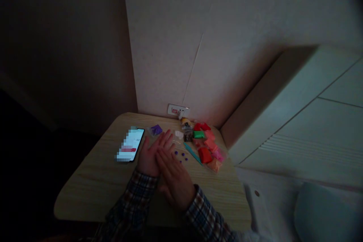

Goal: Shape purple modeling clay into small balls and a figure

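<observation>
My left hand (151,157) is palm up over the table, its fingers stretched out and apart. Across its palm lies my right hand (177,177), palm down with straight fingers. Whatever may be between the two palms is hidden. Just right of the fingertips, several small purple balls (183,154) rest on the table. A purple packet (155,130) in clear wrapping lies beyond my left fingers. The turquoise stick-shaped tool (193,154) lies at a slant to the right of the balls.
A lit phone (131,145) lies left on the wooden table (93,185). Red packets (204,155), a green packet (198,134) and several pink ones crowd the right side. Behind stands a wall with a socket (178,110); a pale cabinet (297,121) is at right.
</observation>
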A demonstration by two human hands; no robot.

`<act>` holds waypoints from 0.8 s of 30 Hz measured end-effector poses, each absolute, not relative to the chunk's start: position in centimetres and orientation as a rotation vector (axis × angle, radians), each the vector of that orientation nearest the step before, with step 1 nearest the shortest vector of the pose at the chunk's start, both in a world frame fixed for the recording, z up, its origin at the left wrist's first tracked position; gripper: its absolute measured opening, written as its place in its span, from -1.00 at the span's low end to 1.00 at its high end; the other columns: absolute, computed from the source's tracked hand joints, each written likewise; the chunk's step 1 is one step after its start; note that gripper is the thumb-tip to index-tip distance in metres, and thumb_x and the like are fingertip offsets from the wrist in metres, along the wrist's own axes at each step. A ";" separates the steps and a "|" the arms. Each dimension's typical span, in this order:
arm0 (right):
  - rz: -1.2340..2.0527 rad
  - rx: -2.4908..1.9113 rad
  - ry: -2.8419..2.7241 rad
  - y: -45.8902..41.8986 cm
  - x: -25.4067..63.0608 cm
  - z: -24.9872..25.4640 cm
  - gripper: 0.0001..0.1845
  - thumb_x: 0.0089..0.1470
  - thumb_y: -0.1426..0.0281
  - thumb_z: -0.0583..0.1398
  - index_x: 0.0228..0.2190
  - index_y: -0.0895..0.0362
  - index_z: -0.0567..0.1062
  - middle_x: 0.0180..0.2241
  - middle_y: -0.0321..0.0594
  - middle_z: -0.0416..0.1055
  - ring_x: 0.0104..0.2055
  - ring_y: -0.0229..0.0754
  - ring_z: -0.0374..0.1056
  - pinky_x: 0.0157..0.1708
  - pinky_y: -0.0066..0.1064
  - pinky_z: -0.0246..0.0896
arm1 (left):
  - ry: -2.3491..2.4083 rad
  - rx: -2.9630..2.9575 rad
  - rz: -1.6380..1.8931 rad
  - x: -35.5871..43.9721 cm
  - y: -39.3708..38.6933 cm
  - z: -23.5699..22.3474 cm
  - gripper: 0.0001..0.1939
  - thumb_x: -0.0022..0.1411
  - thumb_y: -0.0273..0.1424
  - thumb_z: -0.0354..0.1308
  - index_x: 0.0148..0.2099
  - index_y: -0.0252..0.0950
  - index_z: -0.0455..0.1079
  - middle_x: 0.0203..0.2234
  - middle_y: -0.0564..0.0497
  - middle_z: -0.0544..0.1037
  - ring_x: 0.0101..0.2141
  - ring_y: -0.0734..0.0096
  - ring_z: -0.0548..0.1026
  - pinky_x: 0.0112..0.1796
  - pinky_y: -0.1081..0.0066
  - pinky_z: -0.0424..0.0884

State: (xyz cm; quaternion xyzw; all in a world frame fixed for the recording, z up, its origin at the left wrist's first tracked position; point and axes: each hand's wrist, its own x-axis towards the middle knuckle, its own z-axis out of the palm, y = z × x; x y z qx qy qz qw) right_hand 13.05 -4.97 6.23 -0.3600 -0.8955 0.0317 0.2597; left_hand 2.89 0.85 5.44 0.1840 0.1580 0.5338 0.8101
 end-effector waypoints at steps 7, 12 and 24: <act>0.052 -1.008 -2.375 -5.7 13.5 6.9 -0.21 0.12 0.06 -0.09 0.17 0.41 -0.05 0.19 0.11 -0.05 0.25 -0.04 -0.18 0.17 -0.13 -0.08 | 0.271 0.328 1.082 3.8 0.7 5.3 -0.42 0.20 -0.04 -0.31 -0.06 -0.33 0.33 0.14 -0.12 0.19 0.18 0.19 0.05 0.14 0.11 -0.10; 0.025 -0.937 -2.472 -6.3 13.3 6.6 -0.17 0.08 0.06 0.01 0.16 0.41 -0.04 0.20 0.07 -0.05 0.25 -0.05 -0.19 0.18 -0.21 -0.07 | 0.272 0.284 1.088 3.9 1.2 4.1 -0.41 0.19 -0.03 -0.34 -0.17 -0.28 0.38 0.08 -0.08 0.30 0.16 0.16 0.09 0.12 0.07 -0.06; 0.046 -0.998 -2.405 -6.2 13.7 6.8 -0.28 0.15 0.10 -0.11 0.14 0.41 0.04 0.16 0.11 0.03 0.24 -0.03 -0.13 0.15 -0.14 -0.02 | 0.251 0.353 1.100 3.4 1.2 4.9 -0.43 0.16 -0.01 -0.23 0.00 -0.30 0.27 0.13 -0.14 0.22 0.18 0.17 0.06 0.15 0.11 -0.18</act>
